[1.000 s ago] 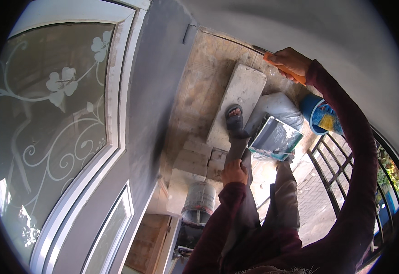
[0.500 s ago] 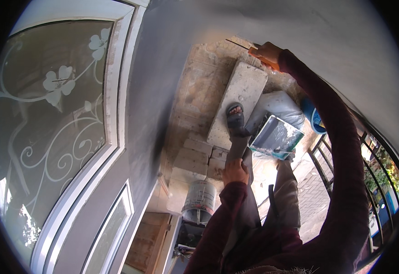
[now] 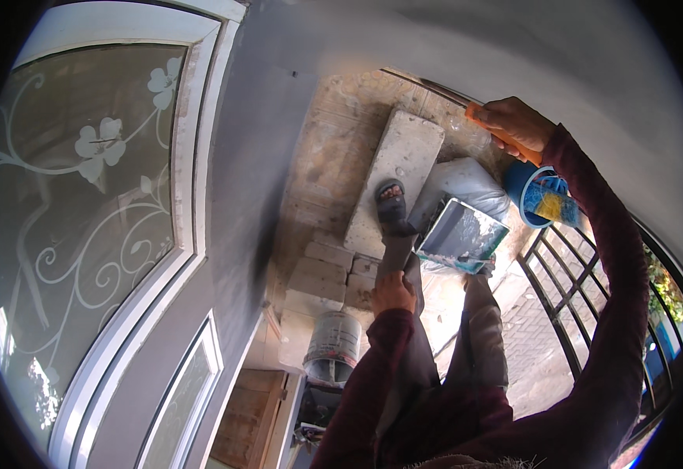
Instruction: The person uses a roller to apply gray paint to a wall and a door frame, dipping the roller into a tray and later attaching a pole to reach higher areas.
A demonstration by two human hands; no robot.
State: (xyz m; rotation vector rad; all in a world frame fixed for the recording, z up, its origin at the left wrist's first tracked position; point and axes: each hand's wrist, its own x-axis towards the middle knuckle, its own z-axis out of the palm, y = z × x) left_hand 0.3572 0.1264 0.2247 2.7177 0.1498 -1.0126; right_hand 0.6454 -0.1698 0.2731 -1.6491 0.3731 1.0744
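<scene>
My right hand point(image 3: 515, 125), at the upper right, is closed around the orange handle of a long-bladed tool point(image 3: 505, 134). Its thin, dark blade shows nearly edge-on and lies along the foot of the grey wall point(image 3: 591, 70). My left hand point(image 3: 394, 294) rests on my bent left knee and holds no object; its fingers drape over the trouser leg. Between my feet, a square teal tray point(image 3: 466, 234) carries wet-looking grey and white paste. My left foot, in a dark sandal point(image 3: 391, 205), stands on a long pale block point(image 3: 404, 148).
A blue bucket point(image 3: 523, 191) with a blue and yellow thing in it stands by black metal railings point(image 3: 560, 313) on the right. A grey sack point(image 3: 463, 181) lies behind the tray. Stacked blocks point(image 3: 314, 281) and a stained pail point(image 3: 332, 348) stand left, near a glazed white-framed window point(image 3: 201, 180).
My right hand has moved right and slightly down with the orange-handled tool, showing more of its blade. The blue bucket shows more fully. My left hand stays on the knee.
</scene>
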